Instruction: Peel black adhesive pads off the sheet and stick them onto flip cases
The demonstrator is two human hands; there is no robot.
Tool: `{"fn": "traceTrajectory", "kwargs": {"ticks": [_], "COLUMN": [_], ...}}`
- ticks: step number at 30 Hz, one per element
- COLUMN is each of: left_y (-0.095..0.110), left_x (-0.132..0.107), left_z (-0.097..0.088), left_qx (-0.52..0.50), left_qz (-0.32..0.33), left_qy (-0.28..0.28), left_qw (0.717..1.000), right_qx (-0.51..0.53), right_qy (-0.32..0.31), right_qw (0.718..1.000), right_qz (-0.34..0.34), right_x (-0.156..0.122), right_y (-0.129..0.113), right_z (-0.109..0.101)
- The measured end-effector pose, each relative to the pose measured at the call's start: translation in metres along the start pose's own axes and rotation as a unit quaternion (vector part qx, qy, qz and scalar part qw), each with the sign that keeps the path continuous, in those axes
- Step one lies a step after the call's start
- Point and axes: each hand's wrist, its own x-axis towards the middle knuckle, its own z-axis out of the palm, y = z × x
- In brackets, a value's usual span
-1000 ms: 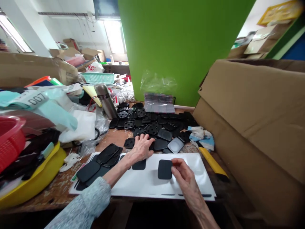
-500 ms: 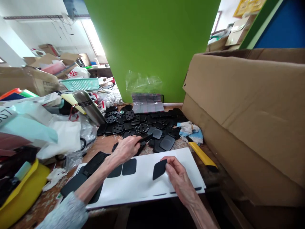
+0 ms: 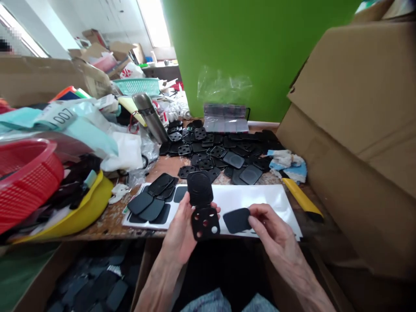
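My left hand [image 3: 182, 234] is closed on a hinged black plastic piece [image 3: 199, 189], held unfolded above the table's front edge. Its upper panel is a rounded square with a faint ring; the lower panel has several round holes. Just to the right, my right hand [image 3: 274, 232] pinches a thin black rounded-square pad [image 3: 236, 220] by its right edge. The pad and the plastic piece are apart. Beneath both hands lies a white backing sheet [image 3: 264, 195]. Several black plastic pieces [image 3: 152, 209] lie overlapping on its left end.
A heap of black plastic pieces [image 3: 208, 151] spreads behind the sheet. To the right are a yellow-handled tool [image 3: 300, 197], a blue-and-white cloth [image 3: 290, 167] and a large cardboard box [image 3: 357, 143]. A steel flask [image 3: 150, 118], a red basket [image 3: 29, 173] and a yellow container [image 3: 87, 214] stand left.
My left hand has come back from the heap, now with the hinged plastic piece unfolded in it. My right hand still holds the pad. The view has tilted down and shifted left.
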Motion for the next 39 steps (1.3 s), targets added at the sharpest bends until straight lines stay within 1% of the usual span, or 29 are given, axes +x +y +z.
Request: {"fn": "traceTrajectory", "kwargs": {"ticks": [3,5,8,11,16,20,29,39], "left_y": [-0.007,-0.010,-0.013,-0.016,-0.019,-0.022,-0.026,-0.027], "left_x": [-0.002,-0.004,-0.008,-0.010,-0.012,-0.013,-0.011,-0.012], "left_z": [-0.001,-0.004,-0.007,-0.006,0.000,0.003,0.003,0.004], "left_qx": [-0.022,-0.029,-0.020,-0.004,-0.015,-0.019,-0.021,-0.016], "left_qz": [-0.005,-0.010,-0.013,-0.028,-0.024,-0.021,-0.003,0.001], "left_qy": [-0.018,-0.015,-0.006,0.003,0.051,0.075,0.070,0.071], "left_qw": [1.000,0.999,1.000,1.000,0.998,0.997,0.997,0.997], "right_qx": [0.047,0.079,0.143,0.186,0.195,0.195,0.174,0.190], "right_qy": [-0.046,-0.059,-0.048,-0.037,-0.030,-0.025,-0.017,-0.007], "right_qw": [0.995,0.989,0.979,0.969,0.967,0.967,0.972,0.968], "right_qz": [0.073,0.109,0.137,0.157,0.162,0.162,0.158,0.164], "right_x": [-0.012,-0.018,-0.022,-0.024,-0.025,-0.027,-0.028,-0.026], "right_y": [-0.005,-0.008,-0.010,-0.005,0.007,0.010,0.016,0.011], "right_z": [0.008,0.015,0.023,0.033,0.049,0.055,0.056,0.058]}}
